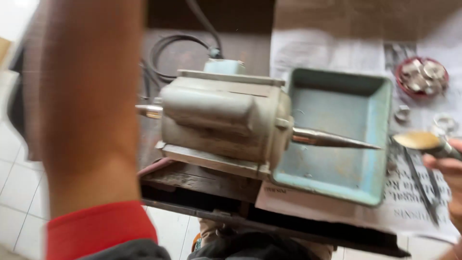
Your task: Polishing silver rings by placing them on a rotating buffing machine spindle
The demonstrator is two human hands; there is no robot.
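My left forearm [91, 106] rises close to the camera at the left, blurred, with a red sleeve cuff [98, 226] at the bottom; its hand is cut off above the frame. My right hand [450, 175] enters at the right edge and grips a dark-handled tool with a round yellowish head [417, 140]. That head sits just right of the pointed tip of the right tapered metal spindle [332, 139]. The spindle sticks out of a grey-green electric motor [221, 120] on a dark wooden bench [202, 185]. A second spindle [149, 110] points left.
A pale blue rectangular metal tray [337, 139] lies under the right spindle on newspaper [414, 202]. A red bowl of small metal pieces [422, 76] and loose rings [445, 123] sit at the far right. Black cables [168, 53] coil behind the motor. White floor tiles [19, 183] show at the left.
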